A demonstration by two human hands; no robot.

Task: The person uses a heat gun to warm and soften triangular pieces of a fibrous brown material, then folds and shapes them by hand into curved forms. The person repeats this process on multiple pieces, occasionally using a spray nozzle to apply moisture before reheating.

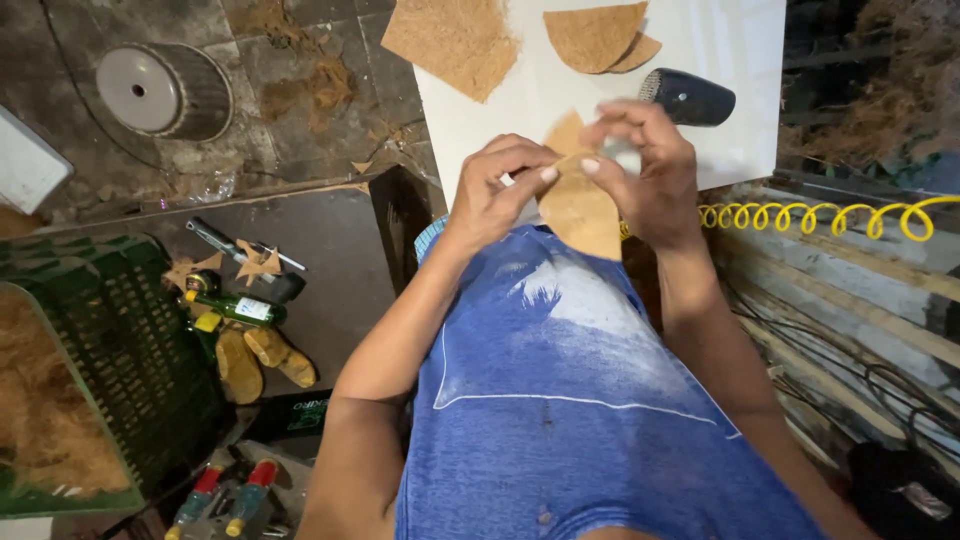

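Both hands raised at chest: left hand (495, 190) & right hand (640, 170) pinch brown fibre piece (580, 205) btwn fingertips, elbows bent.

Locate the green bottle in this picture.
The green bottle lies on the dark surface at the left, beside the green crate, just below the small brown scraps.

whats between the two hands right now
In the head view, the brown fibre sheet piece lies between them: the left hand and right hand both pinch its top edge above the white board.
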